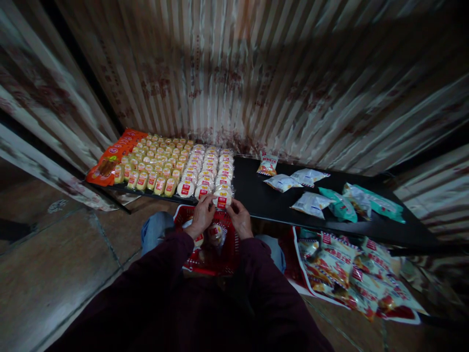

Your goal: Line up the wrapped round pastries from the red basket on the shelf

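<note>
Between my two hands is a round white packaged cake point(222, 199) with a red and yellow label, at the front end of the rightmost row. My left hand point(202, 216) pinches the wrapper at its left side, and my right hand point(240, 218) pinches it at the right. Behind it, rows of the same round cakes point(205, 173) lie on the black shelf point(256, 200). Just below my hands a red basket point(229, 252) sits between my knees, with a few wrapped round cakes point(215, 233) inside.
Left of the round cakes stand rows of small yellow wrapped cakes point(159, 166), then orange packets point(117, 156). Rightward on the shelf lie white bags point(311, 203) and green bags point(340, 205). A second basket point(298, 254) full of snack bags point(335, 259) is at lower right. Curtain point(227, 73) hangs behind.
</note>
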`<state>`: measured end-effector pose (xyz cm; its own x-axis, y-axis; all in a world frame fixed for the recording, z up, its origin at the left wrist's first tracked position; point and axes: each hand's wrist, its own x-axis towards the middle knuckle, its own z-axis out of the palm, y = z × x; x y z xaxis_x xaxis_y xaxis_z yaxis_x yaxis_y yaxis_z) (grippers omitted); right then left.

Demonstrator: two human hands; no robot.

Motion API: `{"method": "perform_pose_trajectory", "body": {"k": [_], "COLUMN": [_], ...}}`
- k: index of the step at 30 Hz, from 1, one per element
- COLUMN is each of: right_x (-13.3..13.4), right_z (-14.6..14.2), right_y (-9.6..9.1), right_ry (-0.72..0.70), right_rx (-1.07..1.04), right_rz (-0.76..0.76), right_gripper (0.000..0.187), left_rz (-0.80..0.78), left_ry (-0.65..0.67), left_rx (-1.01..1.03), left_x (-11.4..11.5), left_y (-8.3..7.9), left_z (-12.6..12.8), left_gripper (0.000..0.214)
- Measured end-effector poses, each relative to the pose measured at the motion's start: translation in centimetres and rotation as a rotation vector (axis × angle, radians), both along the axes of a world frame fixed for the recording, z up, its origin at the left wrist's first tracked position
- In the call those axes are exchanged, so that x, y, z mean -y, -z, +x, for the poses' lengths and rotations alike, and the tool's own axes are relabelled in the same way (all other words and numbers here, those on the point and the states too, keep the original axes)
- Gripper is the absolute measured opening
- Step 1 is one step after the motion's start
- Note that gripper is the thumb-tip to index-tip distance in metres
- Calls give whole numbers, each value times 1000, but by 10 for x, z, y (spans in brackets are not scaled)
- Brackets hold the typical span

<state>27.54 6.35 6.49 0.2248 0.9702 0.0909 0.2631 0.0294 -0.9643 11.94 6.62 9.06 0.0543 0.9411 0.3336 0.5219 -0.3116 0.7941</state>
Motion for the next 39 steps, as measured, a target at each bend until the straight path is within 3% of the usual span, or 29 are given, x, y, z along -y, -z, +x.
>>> {"method": "perform_pose_trajectory", "body": {"k": [6,15,30,39], "right_x": [-4,-18,-15,-21], "right_z": [3,5,7,8], "right_y": [2,10,14,1], "right_ry": [73,89,73,114], "right_rx": [166,253,181,178], "right_rz": [21,26,-3,32], "right_gripper": [36,35,31,34], "left_rz": [-22,-49,-51,-1], "left_ry": [-18,-8,-7,-9], "left_rx": [-69,-164,-323,-308], "left_x": [-1,-9,-2,-12], "left_y": [2,4,5,0], "left_z": [6,12,18,20], "left_gripper": [35,37,38,35]}}
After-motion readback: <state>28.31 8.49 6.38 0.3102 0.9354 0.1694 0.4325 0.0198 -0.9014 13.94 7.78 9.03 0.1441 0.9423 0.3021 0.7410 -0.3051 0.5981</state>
